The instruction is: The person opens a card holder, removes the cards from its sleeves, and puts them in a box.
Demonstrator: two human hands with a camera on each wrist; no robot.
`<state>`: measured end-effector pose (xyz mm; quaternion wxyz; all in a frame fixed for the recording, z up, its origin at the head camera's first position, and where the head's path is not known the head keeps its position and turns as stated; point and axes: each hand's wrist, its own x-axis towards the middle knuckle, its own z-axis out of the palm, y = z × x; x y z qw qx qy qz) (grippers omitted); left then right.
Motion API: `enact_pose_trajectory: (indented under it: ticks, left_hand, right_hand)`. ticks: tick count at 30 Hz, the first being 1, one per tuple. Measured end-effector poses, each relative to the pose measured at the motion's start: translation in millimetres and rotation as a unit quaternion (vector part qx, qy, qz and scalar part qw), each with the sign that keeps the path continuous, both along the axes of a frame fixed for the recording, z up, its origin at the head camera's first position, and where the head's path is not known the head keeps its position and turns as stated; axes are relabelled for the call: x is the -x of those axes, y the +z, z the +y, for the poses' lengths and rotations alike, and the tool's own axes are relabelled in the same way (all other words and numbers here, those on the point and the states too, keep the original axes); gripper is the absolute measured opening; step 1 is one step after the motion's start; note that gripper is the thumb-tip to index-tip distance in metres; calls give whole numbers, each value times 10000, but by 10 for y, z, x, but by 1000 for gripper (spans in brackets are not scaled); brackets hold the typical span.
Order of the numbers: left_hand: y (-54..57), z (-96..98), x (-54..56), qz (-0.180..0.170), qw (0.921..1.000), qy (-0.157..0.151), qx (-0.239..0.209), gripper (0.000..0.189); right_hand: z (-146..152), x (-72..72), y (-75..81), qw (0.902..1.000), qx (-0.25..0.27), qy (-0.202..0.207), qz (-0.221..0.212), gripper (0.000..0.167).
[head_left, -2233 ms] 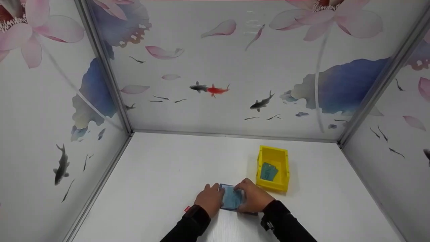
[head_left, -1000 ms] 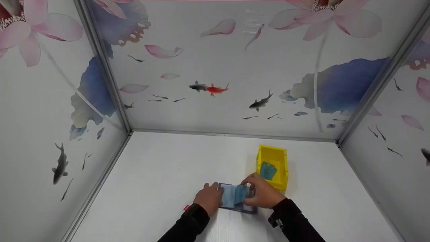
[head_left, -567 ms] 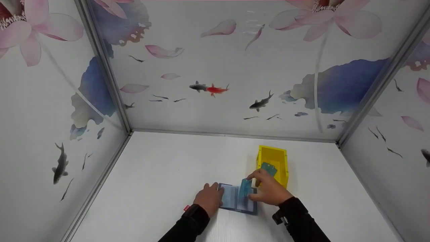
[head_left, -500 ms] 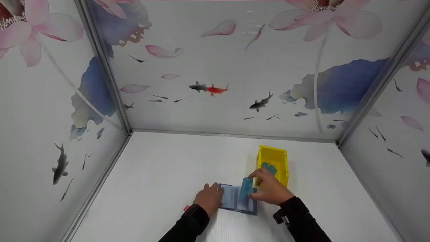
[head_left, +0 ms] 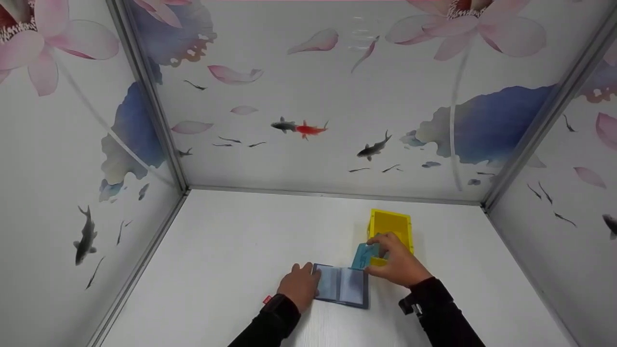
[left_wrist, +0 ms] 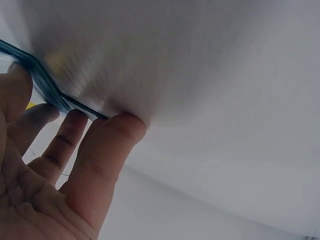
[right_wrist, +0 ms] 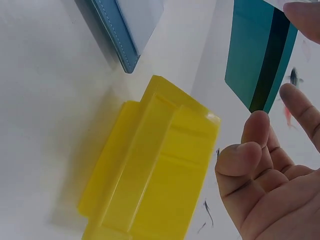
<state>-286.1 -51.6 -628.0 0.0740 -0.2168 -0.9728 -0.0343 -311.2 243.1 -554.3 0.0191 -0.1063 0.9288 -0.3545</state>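
An open blue card holder (head_left: 354, 289) with clear pockets lies flat on the white table. My left hand (head_left: 299, 285) grips its left edge, thumb over the page; the left wrist view shows the fingers (left_wrist: 107, 155) along that edge. Above the holder's upper right corner, my right hand (head_left: 400, 265) pinches a teal card (head_left: 362, 255). In the right wrist view this card (right_wrist: 250, 50) shows a dark stripe and is held by its edges between fingertips and thumb. The yellow bin (head_left: 390, 222) stands just behind the right hand, which hides most of its inside.
White panels printed with lotus flowers and fish enclose the table at the back (head_left: 250, 159), left and right. Metal strips (head_left: 337, 195) run along their lower edges. The bin's front wall (right_wrist: 145, 170) is close below the right hand.
My right hand has lifted the teal card out of the holder's right page and carried it up and right to the bin's near edge. The left hand has stayed put.
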Motion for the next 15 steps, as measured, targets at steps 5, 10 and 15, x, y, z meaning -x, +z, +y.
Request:
enact_pose_trajectory:
  ticks: [5, 10, 15]
  left_hand:
    - [-15, 8, 1, 56, 10000, 1, -24, 47]
    - [-36, 16, 3, 60, 10000, 63, -18, 47]
    - [-51, 22, 11, -84, 9998, 176, -7, 48]
  right_hand:
    - [96, 32, 36, 9997, -102, -62, 194, 62]
    - [194, 89, 58, 9994, -81, -130, 310, 61]
    - [274, 159, 74, 9992, -119, -334, 187, 63]
